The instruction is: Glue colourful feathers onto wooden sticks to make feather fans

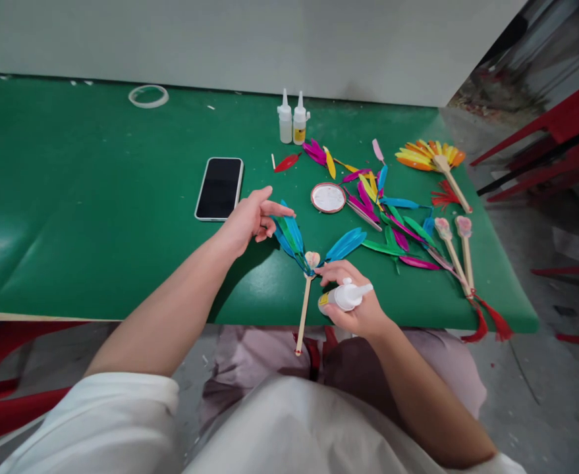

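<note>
A feather fan [307, 299] with a thin wooden handle lies at the table's front edge, its lower end jutting past the edge. Blue and green feathers [289, 232] spread from its heart-shaped head on the left, and blue feathers [347, 243] on the right. My left hand [250, 222] is open, index finger stretched to the tips of the left feathers. In my right hand [356, 309] is a white glue bottle [341, 298], its nozzle pointing right. The right fingertips reach the base of the right feathers, close to the fan's head.
Two glue bottles [293, 122] stand at the back. Loose coloured feathers [398, 227] and a round white disc [328, 197] lie right of centre. A finished-looking yellow-orange fan [431, 158] and two wooden handles [460, 247] with red tassels lie farther right. A phone [219, 189] and tape roll [149, 97] are left.
</note>
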Tool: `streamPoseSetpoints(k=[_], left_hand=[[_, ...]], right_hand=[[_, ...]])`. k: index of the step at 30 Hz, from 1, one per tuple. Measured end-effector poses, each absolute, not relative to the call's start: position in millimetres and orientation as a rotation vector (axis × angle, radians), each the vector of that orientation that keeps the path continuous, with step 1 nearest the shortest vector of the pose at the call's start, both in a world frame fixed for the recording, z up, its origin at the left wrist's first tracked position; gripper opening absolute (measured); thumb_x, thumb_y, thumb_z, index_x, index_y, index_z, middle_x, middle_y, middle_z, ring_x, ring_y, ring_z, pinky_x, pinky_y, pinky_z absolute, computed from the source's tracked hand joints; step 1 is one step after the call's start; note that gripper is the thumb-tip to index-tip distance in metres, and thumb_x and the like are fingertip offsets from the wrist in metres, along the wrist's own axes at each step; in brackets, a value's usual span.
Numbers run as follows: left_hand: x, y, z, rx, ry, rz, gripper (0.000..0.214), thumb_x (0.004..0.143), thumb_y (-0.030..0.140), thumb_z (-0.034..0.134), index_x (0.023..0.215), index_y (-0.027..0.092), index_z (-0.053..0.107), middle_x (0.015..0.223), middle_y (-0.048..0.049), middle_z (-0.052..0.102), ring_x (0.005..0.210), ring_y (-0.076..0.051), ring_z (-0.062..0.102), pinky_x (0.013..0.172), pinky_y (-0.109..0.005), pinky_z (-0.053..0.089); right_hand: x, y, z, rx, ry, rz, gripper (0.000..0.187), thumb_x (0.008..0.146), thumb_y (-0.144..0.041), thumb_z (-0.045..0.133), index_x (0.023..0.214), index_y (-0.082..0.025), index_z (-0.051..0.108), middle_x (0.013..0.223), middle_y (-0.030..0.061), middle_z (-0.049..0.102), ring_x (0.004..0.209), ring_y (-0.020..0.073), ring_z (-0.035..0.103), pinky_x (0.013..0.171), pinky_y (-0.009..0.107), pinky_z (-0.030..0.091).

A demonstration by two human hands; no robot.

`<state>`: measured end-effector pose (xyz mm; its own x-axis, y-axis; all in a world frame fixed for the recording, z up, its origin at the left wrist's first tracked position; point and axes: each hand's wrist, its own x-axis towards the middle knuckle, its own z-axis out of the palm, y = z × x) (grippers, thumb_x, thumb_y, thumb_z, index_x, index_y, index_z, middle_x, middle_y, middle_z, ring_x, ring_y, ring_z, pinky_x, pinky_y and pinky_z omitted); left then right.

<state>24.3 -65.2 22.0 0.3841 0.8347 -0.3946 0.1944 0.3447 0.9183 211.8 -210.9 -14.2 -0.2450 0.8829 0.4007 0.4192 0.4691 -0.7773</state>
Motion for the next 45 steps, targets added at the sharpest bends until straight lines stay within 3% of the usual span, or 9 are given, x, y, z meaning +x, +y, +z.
streamPoseSetpoints(k=[6, 14, 24, 26, 28, 30, 32, 45], left_hand=[[24.3, -64.4, 15.6, 1.247, 1.148, 0.533, 0.066, 0.078, 0.061, 0.034, 0.095, 0.006, 0.066, 0.054, -0.0067, 0.058, 0.038, -0.008, 0.039, 0.035, -0.021, 0.02], [24.8, -65.2, 8.2, 1.359, 1.173, 0.524, 0.063, 0.079, 0.061, 0.036, 0.094, 0.01, 0.069, 0.03, 0.0012, 0.036, 0.031, -0.009, 0.03, 0.036, -0.022, 0.02], [28.4, -72.2, 14.4, 1.447, 1.195, 0.51, 0.059, 0.082, 0.058, 0.037, 0.097, 0.011, 0.069, 0.029, 0.0032, 0.032, 0.03, -0.008, 0.025, 0.037, -0.022, 0.019], [28.6, -71.1, 14.0, 1.397, 1.158, 0.53, 0.061, 0.081, 0.059, 0.035, 0.097, 0.01, 0.068, 0.037, -0.0006, 0.047, 0.031, -0.007, 0.025, 0.036, -0.023, 0.017], [28.4, -69.6, 14.3, 1.32, 1.101, 0.556, 0.064, 0.081, 0.06, 0.031, 0.097, 0.009, 0.067, 0.063, -0.0083, 0.065, 0.032, -0.005, 0.025, 0.035, -0.023, 0.015], [27.7, -68.5, 15.6, 1.262, 1.044, 0.583, 0.065, 0.081, 0.059, 0.028, 0.098, 0.009, 0.065, 0.092, -0.014, 0.068, 0.034, -0.004, 0.025, 0.034, -0.023, 0.014], [26.8, -68.3, 17.4, 1.236, 1.012, 0.601, 0.065, 0.081, 0.059, 0.027, 0.101, 0.009, 0.064, 0.106, -0.0161, 0.064, 0.035, -0.002, 0.025, 0.034, -0.022, 0.014], [27.4, -69.0, 18.0, 1.224, 1.06, 0.606, 0.069, 0.079, 0.061, 0.027, 0.104, 0.008, 0.063, 0.108, -0.0174, 0.063, 0.036, -0.003, 0.026, 0.034, -0.022, 0.016]], right_hand=[[210.1, -211.5, -14.1, -1.118, -1.886, 0.625, 0.021, 0.072, -0.034, 0.059, 0.087, -0.022, 0.051, 0.095, 0.0094, 0.06, 0.094, 0.0227, 0.059, 0.08, 0.038, 0.05], [207.9, -211.4, -13.6, -1.104, -1.961, 0.543, 0.024, 0.07, -0.034, 0.061, 0.088, -0.021, 0.05, 0.096, 0.0103, 0.059, 0.093, 0.022, 0.06, 0.077, 0.035, 0.052], [204.8, -211.0, -14.3, -1.099, -2.039, 0.469, 0.027, 0.071, -0.039, 0.061, 0.088, -0.021, 0.049, 0.096, 0.0111, 0.06, 0.095, 0.0227, 0.061, 0.078, 0.035, 0.053], [205.5, -211.0, -14.0, -1.096, -2.027, 0.463, 0.027, 0.071, -0.038, 0.061, 0.088, -0.021, 0.049, 0.095, 0.011, 0.06, 0.095, 0.0227, 0.061, 0.078, 0.035, 0.053], [206.2, -211.1, -13.8, -1.106, -1.987, 0.453, 0.026, 0.07, -0.035, 0.062, 0.087, -0.021, 0.049, 0.094, 0.0106, 0.06, 0.093, 0.0225, 0.061, 0.076, 0.035, 0.053], [206.8, -211.4, -13.9, -1.118, -1.938, 0.445, 0.024, 0.07, -0.033, 0.061, 0.086, -0.022, 0.048, 0.092, 0.0094, 0.059, 0.091, 0.0221, 0.061, 0.076, 0.036, 0.053], [207.2, -211.6, -14.2, -1.123, -1.9, 0.452, 0.023, 0.07, -0.031, 0.06, 0.086, -0.023, 0.048, 0.091, 0.0082, 0.059, 0.092, 0.0218, 0.061, 0.078, 0.038, 0.053], [207.5, -211.9, -16.2, -1.144, -1.868, 0.475, 0.022, 0.07, -0.029, 0.061, 0.086, -0.023, 0.048, 0.091, 0.0069, 0.059, 0.091, 0.0216, 0.061, 0.08, 0.039, 0.052]])
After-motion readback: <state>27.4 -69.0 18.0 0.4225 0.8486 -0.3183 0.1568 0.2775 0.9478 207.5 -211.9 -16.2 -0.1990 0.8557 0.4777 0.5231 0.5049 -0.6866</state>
